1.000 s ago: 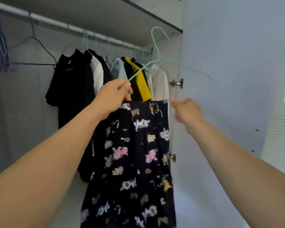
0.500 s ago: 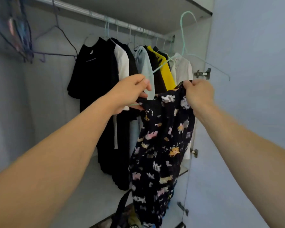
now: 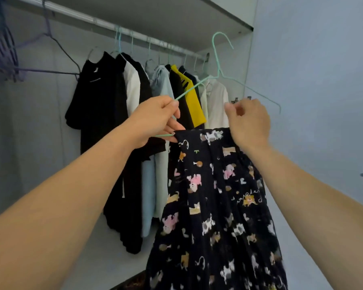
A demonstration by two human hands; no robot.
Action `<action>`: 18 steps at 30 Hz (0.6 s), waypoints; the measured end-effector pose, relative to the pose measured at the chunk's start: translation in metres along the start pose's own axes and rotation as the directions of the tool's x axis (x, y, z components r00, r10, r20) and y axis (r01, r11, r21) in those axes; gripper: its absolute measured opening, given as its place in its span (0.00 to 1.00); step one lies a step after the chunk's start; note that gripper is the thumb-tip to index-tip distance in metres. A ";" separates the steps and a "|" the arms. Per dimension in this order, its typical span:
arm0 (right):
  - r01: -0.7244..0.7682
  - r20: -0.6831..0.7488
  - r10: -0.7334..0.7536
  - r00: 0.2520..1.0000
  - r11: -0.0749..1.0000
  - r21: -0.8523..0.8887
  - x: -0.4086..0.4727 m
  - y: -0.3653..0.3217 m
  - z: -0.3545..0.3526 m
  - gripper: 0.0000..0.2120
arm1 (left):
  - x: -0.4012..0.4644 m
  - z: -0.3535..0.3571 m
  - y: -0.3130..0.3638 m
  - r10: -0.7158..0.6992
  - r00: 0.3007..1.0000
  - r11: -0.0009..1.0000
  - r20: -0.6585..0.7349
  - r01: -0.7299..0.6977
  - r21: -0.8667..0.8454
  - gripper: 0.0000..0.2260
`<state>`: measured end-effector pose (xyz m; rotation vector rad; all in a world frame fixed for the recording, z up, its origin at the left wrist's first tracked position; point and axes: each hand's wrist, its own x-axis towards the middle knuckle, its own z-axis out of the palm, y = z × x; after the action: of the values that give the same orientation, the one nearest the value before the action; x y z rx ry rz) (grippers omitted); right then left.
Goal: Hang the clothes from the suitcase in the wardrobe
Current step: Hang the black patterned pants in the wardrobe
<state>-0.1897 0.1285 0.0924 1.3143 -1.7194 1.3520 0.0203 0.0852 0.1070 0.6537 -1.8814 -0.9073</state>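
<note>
The rail (image 3: 105, 24) runs across the top of the wardrobe, under the shelf (image 3: 176, 15). A row of hung clothes (image 3: 138, 114) fills its right part, and an empty hanger (image 3: 57, 57) hangs to their left. In front of the clothes, the left hand (image 3: 155, 120) holds the left end of a hanger (image 3: 218, 70). The skirt (image 3: 214, 206) hangs below it. The right hand (image 3: 248, 122) is at the skirt's top right corner, near the door (image 3: 323, 101).
</note>
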 end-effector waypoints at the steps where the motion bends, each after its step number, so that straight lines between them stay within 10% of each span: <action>1: 0.097 0.158 -0.100 0.982 0.995 0.027 -0.007 -0.006 0.001 0.23 | 0.000 0.005 0.003 0.008 1.000 1.000 -0.022 -0.008 0.018 0.14; 3: 0.133 0.443 -0.099 0.891 0.990 -0.045 -0.014 -0.006 0.003 0.28 | -0.001 0.011 0.009 0.027 0.999 0.997 -0.045 -0.023 0.078 0.14; 6: 0.034 0.421 0.083 0.903 0.964 -0.264 -0.002 0.013 0.004 0.23 | -0.006 0.007 0.012 0.012 0.998 0.986 -0.067 -0.001 0.166 0.14; 18: 0.219 0.520 -0.238 0.821 0.971 0.099 0.017 -0.062 0.016 0.26 | -0.045 -0.057 0.089 -0.063 0.969 0.885 -0.237 0.164 0.435 0.14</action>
<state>-0.1360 0.1075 0.1249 1.9841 -1.7992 0.9318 0.0853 0.1530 0.1739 1.1105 -1.8782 -0.4375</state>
